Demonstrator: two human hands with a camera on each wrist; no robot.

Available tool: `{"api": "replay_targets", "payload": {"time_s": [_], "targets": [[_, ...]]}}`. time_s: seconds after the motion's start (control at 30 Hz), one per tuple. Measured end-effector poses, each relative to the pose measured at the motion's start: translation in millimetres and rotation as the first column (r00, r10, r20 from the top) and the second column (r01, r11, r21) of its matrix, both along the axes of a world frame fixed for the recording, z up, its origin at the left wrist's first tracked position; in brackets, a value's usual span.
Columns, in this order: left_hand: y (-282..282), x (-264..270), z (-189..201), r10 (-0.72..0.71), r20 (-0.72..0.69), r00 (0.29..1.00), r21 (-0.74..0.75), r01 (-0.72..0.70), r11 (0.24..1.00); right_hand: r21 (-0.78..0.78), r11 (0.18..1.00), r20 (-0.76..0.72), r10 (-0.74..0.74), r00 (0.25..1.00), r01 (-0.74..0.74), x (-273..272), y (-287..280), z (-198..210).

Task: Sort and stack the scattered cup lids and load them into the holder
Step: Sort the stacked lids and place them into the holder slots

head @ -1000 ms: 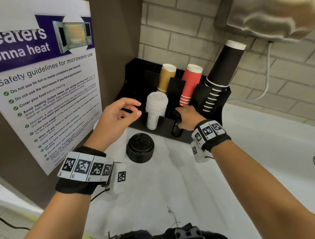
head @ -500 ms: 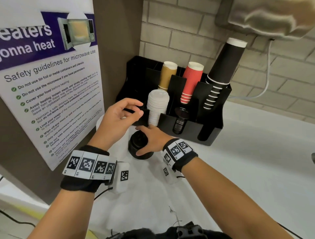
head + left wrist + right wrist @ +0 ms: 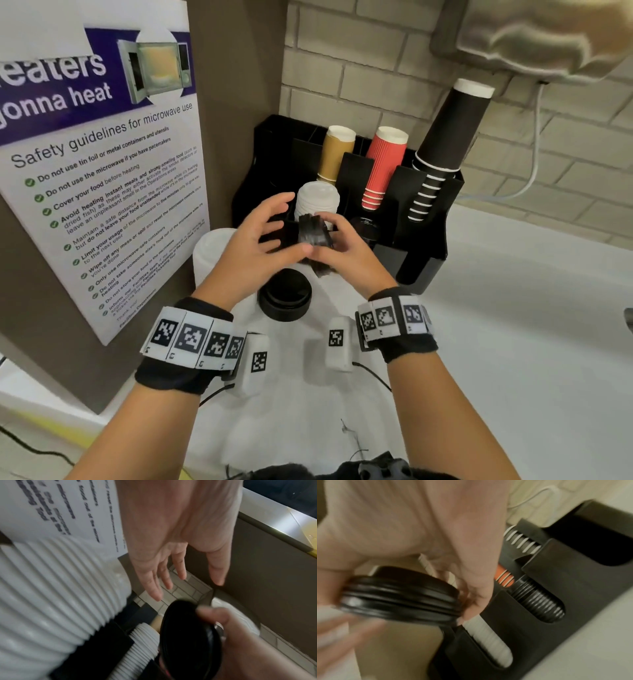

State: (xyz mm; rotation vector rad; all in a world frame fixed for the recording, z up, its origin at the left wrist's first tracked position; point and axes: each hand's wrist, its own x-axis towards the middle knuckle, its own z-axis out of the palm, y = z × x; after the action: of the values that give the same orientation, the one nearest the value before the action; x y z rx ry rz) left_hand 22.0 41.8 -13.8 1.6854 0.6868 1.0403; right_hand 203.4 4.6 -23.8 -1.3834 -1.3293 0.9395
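My right hand [image 3: 327, 240] grips a short stack of black lids [image 3: 314, 233], tilted on edge above the counter in front of the holder. The right wrist view shows these lids [image 3: 399, 597] pinched between thumb and fingers. Just left of the lids, my left hand [image 3: 286, 231] is open with its fingers spread; its fingers [image 3: 171, 574] are straight and hold nothing. More black lids [image 3: 286, 296] sit stacked on the counter below both hands. The black holder [image 3: 424, 253] has white lids [image 3: 317, 202] in one front slot and black lids [image 3: 539, 601] in the slot beside it.
A tall stack of white lids [image 3: 212, 253] stands on the counter at the left, against the wall with the microwave poster [image 3: 102, 171]. Gold cups [image 3: 334, 154], red cups [image 3: 383, 168] and black cups [image 3: 445, 144] fill the holder's back row. White counter [image 3: 513, 325] stretches to the right.
My right hand left the holder's black-lid slot, came down onto the black stack on the counter, and has lifted a few lids off it up beside my left hand.
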Motion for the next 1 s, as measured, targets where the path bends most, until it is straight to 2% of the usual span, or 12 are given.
{"api": "replay_targets", "payload": {"time_s": [0.1,0.33,0.63,0.9,0.97,1.0], "targets": [[-7.7,9.4,-1.4,-0.145,-0.025,0.989,-0.031,0.144,0.989,0.065,0.995,-0.225,0.09,0.97,-0.078,-4.1,-19.1,7.6],[-13.0,16.6,0.1,-0.221,0.002,0.975,-0.028,0.221,0.975,0.078,0.991,-0.298,0.128,0.946,-0.11,6.5,-38.9,11.8],[-12.8,19.1,-3.1,-0.208,-0.045,0.977,-0.021,0.208,0.978,0.081,0.994,-0.228,0.092,0.969,-0.075,10.3,-43.3,14.5],[-11.7,23.7,-3.9,-0.206,-0.018,0.978,-0.05,0.205,0.978,0.131,0.991,-0.157,0.047,0.987,-0.026,9.6,-37.9,18.4],[-9.1,22.8,-2.5,-0.173,-0.026,0.985,-0.065,0.171,0.983,0.158,0.987,-0.122,-0.012,0.993,0.032,19.4,-29.5,24.1],[-7.5,21.1,-1.3,-0.142,-0.026,0.99,-0.068,0.14,0.988,0.182,0.977,-0.091,-0.092,0.992,0.108,28.8,-23.2,27.9]]}}
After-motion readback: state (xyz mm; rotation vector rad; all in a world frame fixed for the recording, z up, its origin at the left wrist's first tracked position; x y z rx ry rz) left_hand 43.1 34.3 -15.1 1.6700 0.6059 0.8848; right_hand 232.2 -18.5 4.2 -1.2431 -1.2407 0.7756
